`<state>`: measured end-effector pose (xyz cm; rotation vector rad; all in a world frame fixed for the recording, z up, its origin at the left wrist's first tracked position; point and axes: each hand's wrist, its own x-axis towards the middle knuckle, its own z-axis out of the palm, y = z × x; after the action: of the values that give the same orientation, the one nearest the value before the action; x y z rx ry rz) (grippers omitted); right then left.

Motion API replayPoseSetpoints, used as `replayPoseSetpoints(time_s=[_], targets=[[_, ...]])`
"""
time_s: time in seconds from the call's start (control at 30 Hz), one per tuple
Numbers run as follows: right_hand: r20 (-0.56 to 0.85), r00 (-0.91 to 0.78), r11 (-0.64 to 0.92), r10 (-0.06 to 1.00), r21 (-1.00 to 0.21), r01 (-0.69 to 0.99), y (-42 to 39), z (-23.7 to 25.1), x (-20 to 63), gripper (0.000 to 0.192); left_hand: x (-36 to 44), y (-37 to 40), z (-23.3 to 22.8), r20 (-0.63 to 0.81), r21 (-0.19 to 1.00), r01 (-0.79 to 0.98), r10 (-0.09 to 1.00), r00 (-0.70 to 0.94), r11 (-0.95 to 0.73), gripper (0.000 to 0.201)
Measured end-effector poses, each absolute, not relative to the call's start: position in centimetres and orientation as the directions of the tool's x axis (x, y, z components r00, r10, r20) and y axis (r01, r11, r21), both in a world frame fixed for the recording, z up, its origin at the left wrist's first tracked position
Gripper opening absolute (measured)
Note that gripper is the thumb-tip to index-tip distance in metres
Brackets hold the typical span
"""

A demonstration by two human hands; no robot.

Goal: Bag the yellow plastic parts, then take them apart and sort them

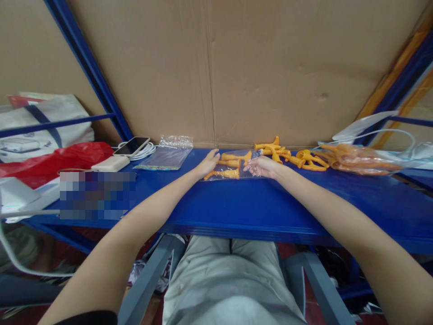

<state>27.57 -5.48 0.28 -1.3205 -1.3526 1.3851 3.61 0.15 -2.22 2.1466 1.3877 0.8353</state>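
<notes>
1. Your forearms are reaching over a blue worktop (270,212), with brown cardboard (270,67) standing behind it.
2. Your left hand (207,164) is pressing flat, fingers spread, on a clear bag (230,174) of orange parts mid-worktop; your right hand (262,167) is pinching its other end.
3. No writing is readable; a blurred patch (97,195) is covering something at left.
4. Loose orange parts (291,157) are lying just right of the bag.
</notes>
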Motion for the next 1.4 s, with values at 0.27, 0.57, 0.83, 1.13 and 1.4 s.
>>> replayPoseSetpoints(time_s=[0.27,0.57,0.83,1.13,1.4], targets=[[-0.299,-0.208,-0.295,0.931,-0.954,0.050,-6.1,1.3,26.8,0.031,3.6,1.3,-3.3,0.307,0.776,0.472,0.904,0.297,-0.419,0.050],[-0.230,-0.030,-0.225,0.973,-0.968,0.108,-6.9,1.2,26.1,0.034,3.2,2.3,-4.1,0.425,0.652,0.549,0.851,0.308,-0.524,0.042],[-0.183,-0.027,-0.182,0.983,-0.983,0.017,-7.0,0.9,25.8,0.022,2.9,0.6,-2.4,0.549,0.352,0.653,0.713,0.436,-0.670,0.012],[-0.117,-0.223,-0.080,0.968,-0.983,0.167,-6.4,0.2,26.8,0.005,3.6,-1.0,-1.5,0.517,0.296,0.651,0.690,0.506,-0.699,0.010],[-0.121,-0.380,-0.041,0.917,-0.976,0.212,-5.7,-0.3,27.1,0.017,3.8,-1.2,-1.5,0.527,0.327,0.660,0.710,0.468,-0.677,0.012]])
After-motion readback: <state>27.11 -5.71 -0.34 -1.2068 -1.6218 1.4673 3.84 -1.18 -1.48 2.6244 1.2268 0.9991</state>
